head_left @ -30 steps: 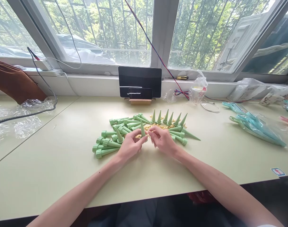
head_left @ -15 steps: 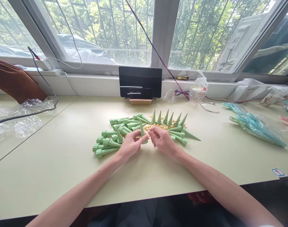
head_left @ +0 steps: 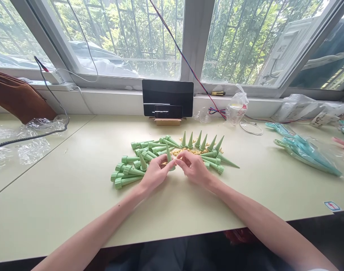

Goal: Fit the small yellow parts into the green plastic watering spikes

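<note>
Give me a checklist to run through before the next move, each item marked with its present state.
1. Left hand has a grip on the green spike, tip up: ok.
2. Right hand holds a small piece: cannot tell; its grasp is too small and partly hidden.
3. Yellow pieces within easy reach: ok, they lie just beyond the hands.
4. Row of six spikes standing: ok, all point upward.
5. Loose spikes on the left clear of the left hand: not ok, they lie right up against it in the view.
6. Yellow cutter away from the hands: ok, on the window ledge.
</note>
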Motion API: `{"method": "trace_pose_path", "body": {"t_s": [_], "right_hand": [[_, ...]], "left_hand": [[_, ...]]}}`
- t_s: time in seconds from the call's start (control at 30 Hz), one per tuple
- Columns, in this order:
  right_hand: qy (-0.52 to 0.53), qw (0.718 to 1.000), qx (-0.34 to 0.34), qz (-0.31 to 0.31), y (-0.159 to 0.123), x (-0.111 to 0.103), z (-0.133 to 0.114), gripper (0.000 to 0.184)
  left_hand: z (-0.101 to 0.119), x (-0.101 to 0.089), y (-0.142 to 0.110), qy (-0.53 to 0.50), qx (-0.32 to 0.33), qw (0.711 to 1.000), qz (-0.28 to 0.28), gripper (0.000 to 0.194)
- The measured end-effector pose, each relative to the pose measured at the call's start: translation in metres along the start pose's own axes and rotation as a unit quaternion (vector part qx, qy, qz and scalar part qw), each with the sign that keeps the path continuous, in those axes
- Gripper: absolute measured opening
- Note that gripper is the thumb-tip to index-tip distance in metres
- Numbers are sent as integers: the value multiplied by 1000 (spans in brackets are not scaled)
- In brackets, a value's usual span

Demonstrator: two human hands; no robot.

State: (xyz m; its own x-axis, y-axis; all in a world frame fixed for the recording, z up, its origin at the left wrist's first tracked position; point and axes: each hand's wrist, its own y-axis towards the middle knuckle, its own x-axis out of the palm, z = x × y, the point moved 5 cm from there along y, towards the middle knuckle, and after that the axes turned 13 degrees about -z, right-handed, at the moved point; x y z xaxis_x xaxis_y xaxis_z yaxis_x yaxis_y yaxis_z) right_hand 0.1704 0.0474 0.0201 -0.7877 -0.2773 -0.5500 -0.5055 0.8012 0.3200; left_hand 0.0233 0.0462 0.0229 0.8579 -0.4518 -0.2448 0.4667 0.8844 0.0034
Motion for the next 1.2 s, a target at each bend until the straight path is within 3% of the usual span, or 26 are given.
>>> {"method": "trace_pose_path", "body": {"t_s": [0.13,0.33,0.73,1.2], "right_hand": [[-2,1000,6,1,0,1,3,26],[-12,1000,2,11,0,-1,3,24],[-24,999,6,21,0,-4,4,27],[-43,999,-1,14,1,-3,3,33]], "left_hand": [[2,1,0,48,44,998,-4,33],[-1,2,-1,74,49,996,-22,31],[2,3,-2,182,74,980,-7,30],[-2,2,-2,187,92,978,4,35]]}}
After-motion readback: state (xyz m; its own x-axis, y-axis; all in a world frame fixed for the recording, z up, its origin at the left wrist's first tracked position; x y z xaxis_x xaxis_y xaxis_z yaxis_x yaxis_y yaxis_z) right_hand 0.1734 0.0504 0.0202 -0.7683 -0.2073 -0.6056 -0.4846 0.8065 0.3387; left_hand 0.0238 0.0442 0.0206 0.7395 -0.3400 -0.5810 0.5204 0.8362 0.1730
